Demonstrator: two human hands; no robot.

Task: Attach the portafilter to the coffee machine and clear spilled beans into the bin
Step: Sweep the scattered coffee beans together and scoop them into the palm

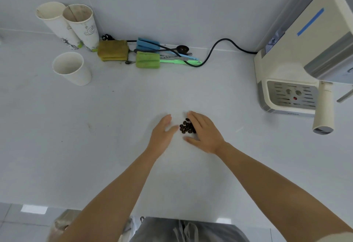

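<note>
A small heap of dark coffee beans (pixel 186 127) lies on the white counter (pixel 114 117), between my two hands. My left hand (pixel 162 134) rests flat just left of the heap, fingers apart, holding nothing. My right hand (pixel 204 132) is cupped around the heap's right side, fingers and thumb touching the counter and some beans hidden under it. The cream coffee machine (pixel 298 56) stands at the right, and the portafilter's cream handle (pixel 323 108) sticks out from under its front. No bin is clearly visible.
Three paper cups (pixel 70 67) stand at the back left. Sponges (pixel 112 50), cleaning brushes (pixel 149 60) and a black scoop (pixel 181 49) lie along the wall. A black power cable (pixel 214 48) runs to the machine. The counter's front edge (pixel 95 205) is near my body.
</note>
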